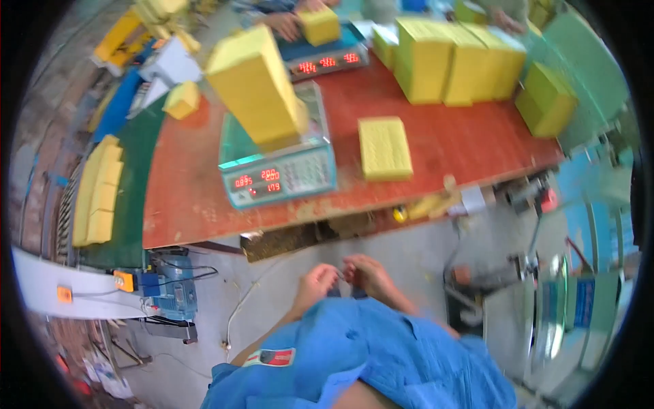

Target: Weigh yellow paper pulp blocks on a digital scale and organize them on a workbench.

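My left hand point(318, 282) and my right hand point(368, 274) are close together in front of my blue jacket point(381, 341), below the table's front edge. The fingers of both are curled in toward each other, and anything between them is too small and blurred to make out. Beyond them, a tall yellow paper stack point(253, 85) stands on a digital scale point(283, 176) with lit red digits. To the right of that scale, a smaller yellow paper bundle point(385, 148) lies flat on the red tabletop point(340, 102). Neither hand touches the table.
More yellow stacks point(426, 65) stand at the back right. Across the table, another person's hand point(283, 26) is by a yellow block point(319, 26) on a second scale point(325, 65). Yellow bundles point(99, 194) line the green surface at left. A blue motor point(176, 293) sits below it.
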Action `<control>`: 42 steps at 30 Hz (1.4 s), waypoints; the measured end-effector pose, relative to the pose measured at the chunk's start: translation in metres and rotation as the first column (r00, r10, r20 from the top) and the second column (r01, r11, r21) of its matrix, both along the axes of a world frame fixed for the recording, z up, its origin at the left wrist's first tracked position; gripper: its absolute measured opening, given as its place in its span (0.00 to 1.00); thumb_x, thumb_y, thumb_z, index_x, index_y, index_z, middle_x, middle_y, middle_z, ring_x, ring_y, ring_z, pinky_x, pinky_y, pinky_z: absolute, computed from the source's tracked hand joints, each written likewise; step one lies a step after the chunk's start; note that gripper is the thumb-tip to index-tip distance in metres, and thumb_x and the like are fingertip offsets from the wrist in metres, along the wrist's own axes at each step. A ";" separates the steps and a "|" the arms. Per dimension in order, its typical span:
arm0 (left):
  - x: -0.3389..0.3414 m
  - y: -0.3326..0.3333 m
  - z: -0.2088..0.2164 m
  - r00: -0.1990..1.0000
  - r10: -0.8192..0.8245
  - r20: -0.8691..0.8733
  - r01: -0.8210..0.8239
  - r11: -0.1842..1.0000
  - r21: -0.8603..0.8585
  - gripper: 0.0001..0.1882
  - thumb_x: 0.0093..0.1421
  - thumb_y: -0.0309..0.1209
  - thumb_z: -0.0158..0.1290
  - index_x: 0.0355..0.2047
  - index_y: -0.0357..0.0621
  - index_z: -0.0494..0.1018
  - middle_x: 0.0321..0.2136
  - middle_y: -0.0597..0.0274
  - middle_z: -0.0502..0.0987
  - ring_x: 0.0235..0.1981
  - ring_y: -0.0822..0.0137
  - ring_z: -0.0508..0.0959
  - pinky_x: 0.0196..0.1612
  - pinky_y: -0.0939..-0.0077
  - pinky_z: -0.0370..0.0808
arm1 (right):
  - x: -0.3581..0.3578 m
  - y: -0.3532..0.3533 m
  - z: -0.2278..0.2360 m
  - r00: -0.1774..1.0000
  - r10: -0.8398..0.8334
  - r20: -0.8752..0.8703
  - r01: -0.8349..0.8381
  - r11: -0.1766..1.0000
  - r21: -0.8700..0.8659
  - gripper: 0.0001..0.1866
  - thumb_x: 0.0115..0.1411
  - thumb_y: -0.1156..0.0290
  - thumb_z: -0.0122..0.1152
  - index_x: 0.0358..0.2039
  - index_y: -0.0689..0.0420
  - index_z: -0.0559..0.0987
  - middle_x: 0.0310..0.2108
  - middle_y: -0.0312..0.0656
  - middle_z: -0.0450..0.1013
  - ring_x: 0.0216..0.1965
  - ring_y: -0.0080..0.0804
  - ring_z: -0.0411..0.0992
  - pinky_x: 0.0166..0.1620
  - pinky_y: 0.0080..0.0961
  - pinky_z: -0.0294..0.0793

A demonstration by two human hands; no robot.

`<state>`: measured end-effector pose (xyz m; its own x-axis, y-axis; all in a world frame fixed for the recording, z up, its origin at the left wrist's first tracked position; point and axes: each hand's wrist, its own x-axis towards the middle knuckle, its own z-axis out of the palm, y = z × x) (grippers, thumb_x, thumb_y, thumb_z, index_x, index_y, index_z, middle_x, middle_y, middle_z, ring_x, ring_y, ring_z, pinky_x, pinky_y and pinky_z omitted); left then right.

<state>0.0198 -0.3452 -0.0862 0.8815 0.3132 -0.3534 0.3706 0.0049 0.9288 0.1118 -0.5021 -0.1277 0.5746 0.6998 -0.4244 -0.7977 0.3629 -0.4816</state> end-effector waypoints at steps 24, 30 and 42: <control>0.097 0.155 0.096 0.827 0.397 0.397 -0.394 0.914 -0.094 0.11 0.67 0.28 0.45 0.38 0.34 0.75 0.33 0.55 0.80 0.34 0.69 0.80 0.38 0.75 0.78 | 0.123 0.079 0.075 0.939 0.017 0.345 -0.055 0.993 0.100 0.16 0.65 0.71 0.51 0.52 0.64 0.73 0.35 0.49 0.76 0.37 0.41 0.75 0.39 0.34 0.77; 0.154 0.219 0.142 0.790 0.357 0.499 -0.414 0.910 0.004 0.12 0.67 0.30 0.45 0.37 0.34 0.75 0.32 0.55 0.80 0.34 0.68 0.79 0.41 0.75 0.76 | 0.192 0.135 0.151 0.869 -0.165 0.466 0.064 0.972 0.225 0.12 0.63 0.75 0.50 0.43 0.69 0.75 0.32 0.47 0.75 0.35 0.37 0.75 0.42 0.32 0.73; 0.296 0.310 0.166 0.785 0.396 0.475 -0.042 0.801 -0.597 0.29 0.65 0.49 0.49 0.62 0.49 0.62 0.56 0.68 0.67 0.59 0.68 0.64 0.59 0.58 0.61 | 0.343 0.234 0.188 0.669 -0.302 0.680 0.393 0.919 0.022 0.13 0.65 0.69 0.51 0.47 0.59 0.77 0.43 0.39 0.75 0.47 0.27 0.72 0.51 0.29 0.69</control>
<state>0.3157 -0.0349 0.0795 0.8973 0.4413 0.0038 -0.2826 0.5679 0.7731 0.4547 -0.2686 0.0606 0.9272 0.3626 0.0944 -0.0867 0.4528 -0.8874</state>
